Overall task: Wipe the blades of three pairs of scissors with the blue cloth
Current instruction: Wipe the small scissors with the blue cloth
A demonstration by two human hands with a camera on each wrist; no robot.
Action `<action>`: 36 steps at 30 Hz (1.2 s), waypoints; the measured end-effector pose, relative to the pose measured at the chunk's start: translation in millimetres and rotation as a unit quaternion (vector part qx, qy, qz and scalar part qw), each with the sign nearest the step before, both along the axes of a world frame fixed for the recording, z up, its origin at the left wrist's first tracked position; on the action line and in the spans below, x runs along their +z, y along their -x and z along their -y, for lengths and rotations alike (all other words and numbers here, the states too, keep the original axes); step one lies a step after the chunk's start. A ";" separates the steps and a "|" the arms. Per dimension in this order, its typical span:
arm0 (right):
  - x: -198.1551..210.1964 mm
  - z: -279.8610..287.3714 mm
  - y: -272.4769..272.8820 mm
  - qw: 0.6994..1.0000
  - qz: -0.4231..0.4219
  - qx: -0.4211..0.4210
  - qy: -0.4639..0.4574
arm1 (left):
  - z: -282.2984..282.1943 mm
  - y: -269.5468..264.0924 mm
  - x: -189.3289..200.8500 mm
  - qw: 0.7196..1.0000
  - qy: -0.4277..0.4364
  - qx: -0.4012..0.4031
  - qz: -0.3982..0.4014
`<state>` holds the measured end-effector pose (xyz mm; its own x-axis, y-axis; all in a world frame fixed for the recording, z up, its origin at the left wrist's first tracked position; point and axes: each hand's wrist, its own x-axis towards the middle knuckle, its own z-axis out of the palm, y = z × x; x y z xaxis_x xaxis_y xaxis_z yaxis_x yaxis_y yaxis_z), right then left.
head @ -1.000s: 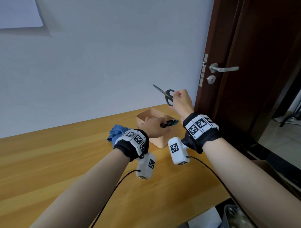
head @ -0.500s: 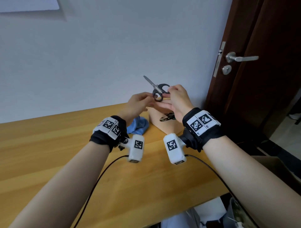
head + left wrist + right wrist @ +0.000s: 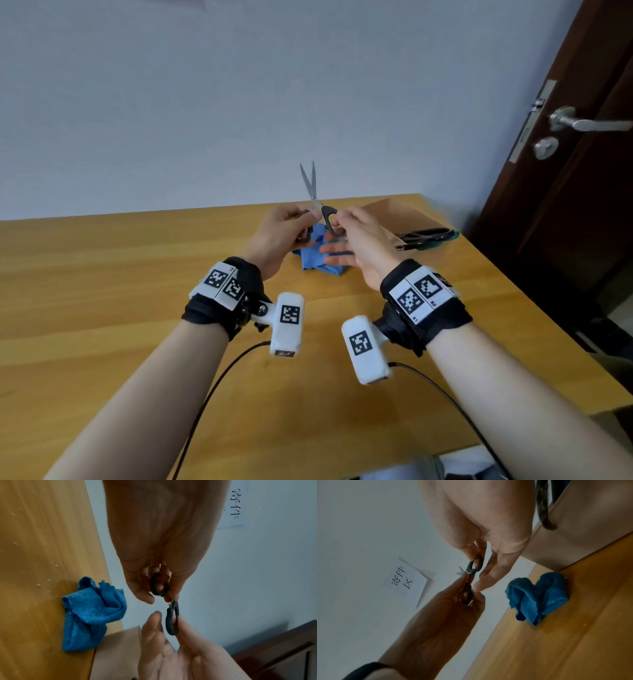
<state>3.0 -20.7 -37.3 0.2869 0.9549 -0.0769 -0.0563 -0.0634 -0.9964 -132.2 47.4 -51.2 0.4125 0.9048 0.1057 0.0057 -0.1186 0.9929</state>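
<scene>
Black-handled scissors [image 3: 312,192] stand upright above the table, blades slightly parted and pointing up. My left hand [image 3: 284,229] grips one handle loop [image 3: 159,585]. My right hand [image 3: 356,233] pinches the other loop [image 3: 172,620] between thumb and forefinger, its remaining fingers stretched out. The crumpled blue cloth [image 3: 320,260] lies on the wooden table [image 3: 102,308] just beyond and below both hands, also seen in the wrist views [image 3: 89,616] [image 3: 537,596]. More scissors [image 3: 424,236] with dark handles lie in a tan box [image 3: 394,212] at the right.
A white wall stands right behind the table with a paper note [image 3: 406,581] on it. A dark wooden door with a metal handle [image 3: 582,121] is at the right. The table's right edge [image 3: 534,308] drops off near the box. Camera cables trail from my wrists.
My left hand left the box and joined the right on the scissors. The scissors turned upright and their blades parted slightly. Both hands moved left, over the cloth.
</scene>
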 end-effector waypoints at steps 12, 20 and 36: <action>-21.7 -37.8 -2.2 0.998 0.047 -0.027 0.012 | -35.5 32.3 -9.5 0.996 0.051 0.071 -0.018; -34.7 -83.9 -6.0 0.984 0.172 -0.034 -0.016 | -67.5 47.0 -4.0 0.994 0.043 0.095 -0.015; -60.1 -134.8 -17.8 0.950 0.307 -0.036 -0.048 | -84.0 40.2 -13.0 0.992 0.024 0.118 -0.033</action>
